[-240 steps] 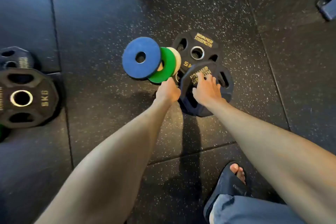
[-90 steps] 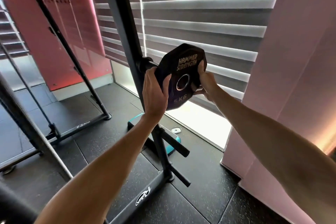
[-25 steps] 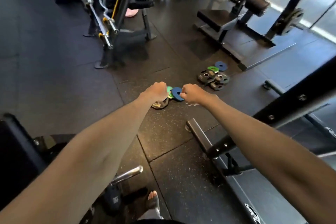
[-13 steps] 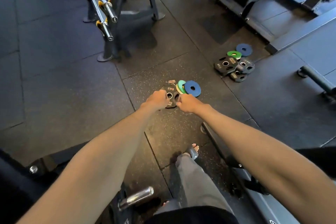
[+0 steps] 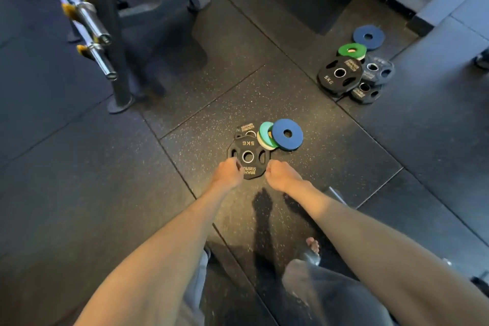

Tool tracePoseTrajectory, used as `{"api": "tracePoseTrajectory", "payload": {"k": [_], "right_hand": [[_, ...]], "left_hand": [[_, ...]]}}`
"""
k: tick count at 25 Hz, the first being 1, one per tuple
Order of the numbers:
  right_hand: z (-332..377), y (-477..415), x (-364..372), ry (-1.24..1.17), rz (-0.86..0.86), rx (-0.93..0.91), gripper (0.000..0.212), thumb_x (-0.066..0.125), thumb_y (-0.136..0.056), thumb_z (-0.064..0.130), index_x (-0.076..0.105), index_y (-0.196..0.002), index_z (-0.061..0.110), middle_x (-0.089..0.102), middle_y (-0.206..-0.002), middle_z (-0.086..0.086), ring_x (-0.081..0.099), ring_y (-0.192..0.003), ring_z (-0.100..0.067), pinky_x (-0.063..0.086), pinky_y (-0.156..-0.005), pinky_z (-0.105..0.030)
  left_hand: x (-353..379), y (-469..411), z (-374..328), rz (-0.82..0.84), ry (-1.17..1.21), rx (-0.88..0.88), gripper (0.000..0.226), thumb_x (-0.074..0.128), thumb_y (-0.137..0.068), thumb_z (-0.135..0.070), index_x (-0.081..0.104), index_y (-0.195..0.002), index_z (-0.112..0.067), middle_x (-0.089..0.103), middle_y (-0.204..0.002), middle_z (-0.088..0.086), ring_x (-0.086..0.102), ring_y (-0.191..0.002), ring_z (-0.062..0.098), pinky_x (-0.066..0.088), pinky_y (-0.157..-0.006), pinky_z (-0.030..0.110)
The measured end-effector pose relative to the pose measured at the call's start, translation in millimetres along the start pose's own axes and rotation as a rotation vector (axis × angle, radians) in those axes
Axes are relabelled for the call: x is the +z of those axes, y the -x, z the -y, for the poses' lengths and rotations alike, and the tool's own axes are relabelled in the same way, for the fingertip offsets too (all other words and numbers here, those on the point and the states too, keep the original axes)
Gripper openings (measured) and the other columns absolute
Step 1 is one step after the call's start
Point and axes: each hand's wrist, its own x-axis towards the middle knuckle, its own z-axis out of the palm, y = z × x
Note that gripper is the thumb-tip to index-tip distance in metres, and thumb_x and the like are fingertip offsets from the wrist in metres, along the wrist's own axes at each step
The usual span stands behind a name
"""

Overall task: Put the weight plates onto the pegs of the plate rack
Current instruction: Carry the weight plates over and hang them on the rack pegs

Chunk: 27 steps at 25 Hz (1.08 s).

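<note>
Head view: speckled rubber floor (image 5: 164, 219). The black 5KG plate (image 5: 248, 156) lies flat at frame centre, lettering up, not on any peg. The left hand (image 5: 229, 173) sits at its 7 o'clock edge and the right hand (image 5: 281, 176) at its 4 o'clock edge. Both sets of fingers are curled under with knuckles toward the camera, so I cannot tell whether they grasp the rim or only hover. At the plate's 12 o'clock a 2nd black plate (image 5: 246, 129) lies partly under it. At 1 o'clock a teal disc (image 5: 265, 135) is overlapped by a blue disc (image 5: 287, 134). A far pile (image 5: 339, 73) of mixed plates lies at 2 o'clock in frame, well apart. Chrome bar ends (image 5: 91, 24) show at 10 o'clock, a sandalled foot (image 5: 312, 246) at 5 o'clock.
</note>
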Motion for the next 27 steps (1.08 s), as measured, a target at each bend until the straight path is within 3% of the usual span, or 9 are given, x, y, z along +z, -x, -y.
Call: {"api": "tracePoseTrajectory", "payload": {"k": [3,7,9,11,14,17,22,27], "right_hand": [[-21,-91,41,-0.072,-0.009,0.078,0.027,0.043,-0.099,0.025,0.057,-0.115,0.009,0.062,-0.119,-0.017,0.059,-0.108,-0.036,0.048,-0.085,-0.040],[-55,-199,105,-0.117,-0.016,0.158,0.027,0.047,-0.098,0.023,0.056,-0.117,0.007,0.063,-0.119,-0.018,0.061,-0.109,-0.034,0.048,-0.086,-0.038],[-71,-251,135,-0.132,-0.068,0.208,0.027,0.046,-0.097,0.019,0.055,-0.118,0.005,0.063,-0.118,-0.019,0.061,-0.107,-0.035,0.048,-0.084,-0.037],[-86,-296,160,-0.153,-0.108,0.278,0.035,0.044,-0.096,0.016,0.048,-0.128,0.004,0.056,-0.127,-0.022,0.056,-0.115,-0.039,0.047,-0.092,-0.041],[-106,-363,192,-0.174,-0.155,0.375,0.056,0.046,-0.096,0.017,0.027,-0.147,0.003,0.038,-0.144,-0.026,0.042,-0.131,-0.042,0.038,-0.106,-0.047],[-126,-406,218,-0.204,-0.188,0.448,0.064,0.051,-0.096,0.019,0.021,-0.149,0.002,0.034,-0.146,-0.026,0.037,-0.134,-0.043,0.035,-0.108,-0.048],[-150,-448,249,-0.319,-0.250,0.459,0.050,0.054,-0.096,0.022,0.033,-0.136,0.000,0.050,-0.134,-0.026,0.051,-0.122,-0.042,0.045,-0.096,-0.045],[-148,-450,247,-0.378,-0.284,0.494,0.042,0.049,-0.097,0.013,0.035,-0.135,0.000,0.053,-0.132,-0.024,0.055,-0.119,-0.040,0.050,-0.094,-0.045]], "left_hand": [[28,-95,34,0.010,0.009,-0.021,0.011,0.052,-0.097,-0.022,0.060,-0.093,-0.015,0.070,-0.092,0.010,0.068,-0.082,0.026,0.058,-0.074,0.040],[76,-207,77,0.020,0.020,-0.070,0.007,0.053,-0.097,-0.018,0.056,-0.090,-0.016,0.067,-0.101,0.010,0.059,-0.085,0.022,0.047,-0.071,0.033],[107,-262,101,0.008,0.035,-0.095,0.005,0.053,-0.096,-0.017,0.054,-0.098,-0.013,0.064,-0.107,0.011,0.056,-0.091,0.023,0.047,-0.076,0.034],[139,-309,121,-0.008,0.075,-0.158,0.020,0.056,-0.095,-0.019,0.050,-0.113,-0.010,0.059,-0.118,0.014,0.056,-0.105,0.030,0.049,-0.087,0.040],[181,-371,139,-0.061,0.173,-0.253,0.041,0.058,-0.095,-0.019,0.039,-0.130,-0.009,0.042,-0.140,0.017,0.043,-0.128,0.036,0.040,-0.100,0.042],[210,-417,153,-0.118,0.202,-0.309,0.053,0.058,-0.095,-0.018,0.032,-0.140,-0.010,0.028,-0.151,0.019,0.029,-0.138,0.036,0.032,-0.108,0.043],[244,-457,185,-0.139,0.251,-0.307,0.054,0.053,-0.098,-0.023,0.029,-0.145,-0.010,0.043,-0.143,0.019,0.041,-0.132,0.037,0.037,-0.105,0.045],[238,-457,189,-0.134,0.249,-0.321,0.053,0.056,-0.094,-0.008,0.034,-0.142,-0.008,0.047,-0.139,0.020,0.044,-0.130,0.038,0.039,-0.103,0.044]]}}
